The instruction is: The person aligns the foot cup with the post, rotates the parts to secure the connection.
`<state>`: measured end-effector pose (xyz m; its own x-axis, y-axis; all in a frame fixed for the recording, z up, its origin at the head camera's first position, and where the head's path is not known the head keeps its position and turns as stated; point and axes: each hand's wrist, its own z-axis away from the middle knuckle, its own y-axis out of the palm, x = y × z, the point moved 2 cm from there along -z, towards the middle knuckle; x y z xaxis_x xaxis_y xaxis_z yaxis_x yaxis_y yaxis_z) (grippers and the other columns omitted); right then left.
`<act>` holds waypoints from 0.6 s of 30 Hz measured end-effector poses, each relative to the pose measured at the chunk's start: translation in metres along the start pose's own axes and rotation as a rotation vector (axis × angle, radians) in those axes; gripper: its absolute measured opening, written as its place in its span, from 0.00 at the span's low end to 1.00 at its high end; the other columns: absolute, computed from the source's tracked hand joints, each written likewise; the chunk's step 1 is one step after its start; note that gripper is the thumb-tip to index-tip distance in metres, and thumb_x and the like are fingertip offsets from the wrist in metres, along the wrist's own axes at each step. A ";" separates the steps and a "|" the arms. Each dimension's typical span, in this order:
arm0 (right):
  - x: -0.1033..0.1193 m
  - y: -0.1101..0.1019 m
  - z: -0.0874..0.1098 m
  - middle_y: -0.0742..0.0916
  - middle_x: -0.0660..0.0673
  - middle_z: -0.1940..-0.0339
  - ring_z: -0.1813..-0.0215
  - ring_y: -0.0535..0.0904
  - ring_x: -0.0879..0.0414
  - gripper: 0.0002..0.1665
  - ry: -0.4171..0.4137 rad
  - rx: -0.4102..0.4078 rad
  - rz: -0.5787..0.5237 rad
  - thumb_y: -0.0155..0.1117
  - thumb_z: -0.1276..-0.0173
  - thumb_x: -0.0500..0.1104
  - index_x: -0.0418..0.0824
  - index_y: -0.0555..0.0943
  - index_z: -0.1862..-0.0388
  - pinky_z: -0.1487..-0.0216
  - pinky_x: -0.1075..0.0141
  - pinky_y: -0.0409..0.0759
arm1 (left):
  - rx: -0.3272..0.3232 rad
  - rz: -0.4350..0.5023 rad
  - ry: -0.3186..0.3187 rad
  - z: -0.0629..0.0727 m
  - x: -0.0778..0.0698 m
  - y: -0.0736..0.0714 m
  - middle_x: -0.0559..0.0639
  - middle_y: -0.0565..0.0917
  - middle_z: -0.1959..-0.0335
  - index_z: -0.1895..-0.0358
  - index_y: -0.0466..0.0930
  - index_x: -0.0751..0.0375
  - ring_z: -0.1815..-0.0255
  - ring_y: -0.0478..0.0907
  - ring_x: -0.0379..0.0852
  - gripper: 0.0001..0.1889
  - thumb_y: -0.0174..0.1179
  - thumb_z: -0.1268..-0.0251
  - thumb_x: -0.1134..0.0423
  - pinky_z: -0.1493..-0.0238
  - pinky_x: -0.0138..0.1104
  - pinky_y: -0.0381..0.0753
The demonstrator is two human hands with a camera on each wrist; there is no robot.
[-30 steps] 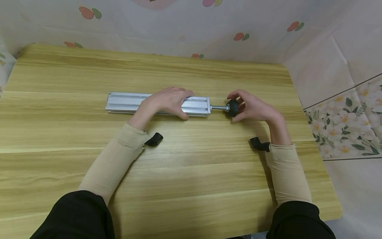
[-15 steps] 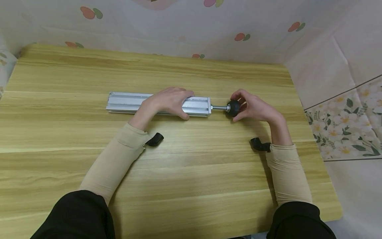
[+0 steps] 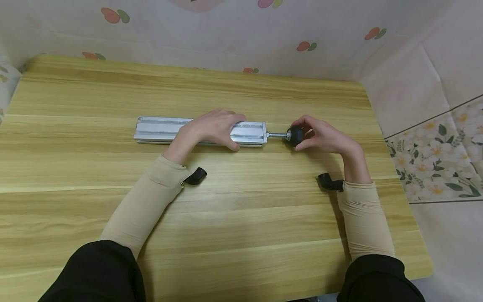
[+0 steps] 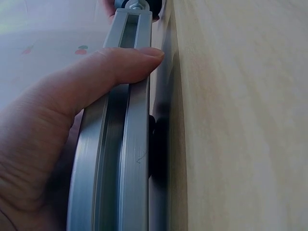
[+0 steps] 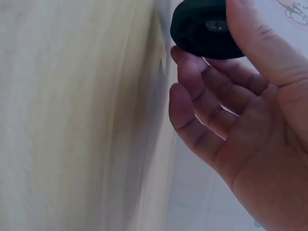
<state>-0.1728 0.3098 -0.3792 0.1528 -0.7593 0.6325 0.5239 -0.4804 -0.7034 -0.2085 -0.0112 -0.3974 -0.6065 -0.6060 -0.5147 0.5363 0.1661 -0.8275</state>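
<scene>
A silver slotted aluminium profile (image 3: 162, 129) lies lengthwise across the table. My left hand (image 3: 213, 128) grips it from above near its right end; the thumb (image 4: 130, 65) crosses the slotted side in the left wrist view. From that end a threaded rod (image 3: 277, 135) sticks out, with a nut and a round black levelling foot (image 3: 295, 136) at its tip. My right hand (image 3: 320, 134) pinches the foot's rim between thumb and fingers. In the right wrist view the foot's underside (image 5: 192, 31) shows a screw head in its centre, and some fingers hang curled beneath it.
The wood-grain table (image 3: 241, 235) spreads around the profile. A patterned wall covering (image 3: 211, 42) rises behind it, and a floral panel (image 3: 437, 155) is at the right. Black wrist cameras (image 3: 195, 176) jut from both sleeves.
My right hand's fingers have shifted slightly around the black foot, which has moved a touch to the right in the view. The left hand keeps its grip on the profile.
</scene>
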 end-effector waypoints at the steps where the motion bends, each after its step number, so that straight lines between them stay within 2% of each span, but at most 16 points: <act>1: 0.000 0.000 0.001 0.83 0.39 0.43 0.46 0.79 0.51 0.34 -0.001 0.006 0.008 0.75 0.36 0.38 0.37 0.72 0.34 0.46 0.70 0.80 | -0.002 0.001 0.000 0.000 0.000 0.000 0.56 0.79 0.33 0.27 0.68 0.60 0.32 0.75 0.55 0.42 0.71 0.44 0.47 0.27 0.49 0.70; 4: -0.001 -0.002 0.002 0.83 0.39 0.43 0.47 0.78 0.52 0.33 -0.001 0.027 0.029 0.72 0.32 0.40 0.38 0.72 0.31 0.47 0.72 0.77 | -0.004 0.002 -0.001 0.000 0.001 0.000 0.56 0.79 0.33 0.28 0.68 0.60 0.32 0.75 0.55 0.42 0.71 0.45 0.47 0.27 0.49 0.70; 13: -0.003 -0.003 0.002 0.82 0.38 0.41 0.45 0.78 0.49 0.33 -0.006 0.068 0.048 0.67 0.27 0.43 0.39 0.69 0.26 0.49 0.71 0.76 | -0.014 0.005 -0.005 0.000 0.000 0.000 0.55 0.80 0.35 0.29 0.70 0.59 0.35 0.76 0.53 0.41 0.72 0.46 0.46 0.29 0.49 0.72; 18: -0.002 -0.004 0.004 0.81 0.40 0.40 0.44 0.77 0.50 0.33 0.000 0.080 0.045 0.63 0.24 0.44 0.39 0.67 0.24 0.48 0.71 0.75 | -0.013 0.012 -0.019 0.000 -0.001 0.000 0.55 0.79 0.33 0.28 0.69 0.58 0.34 0.76 0.53 0.42 0.72 0.45 0.46 0.29 0.49 0.72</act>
<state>-0.1719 0.3149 -0.3770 0.1777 -0.7797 0.6004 0.5814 -0.4091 -0.7033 -0.2081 -0.0107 -0.3971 -0.5887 -0.6187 -0.5202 0.5359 0.1830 -0.8242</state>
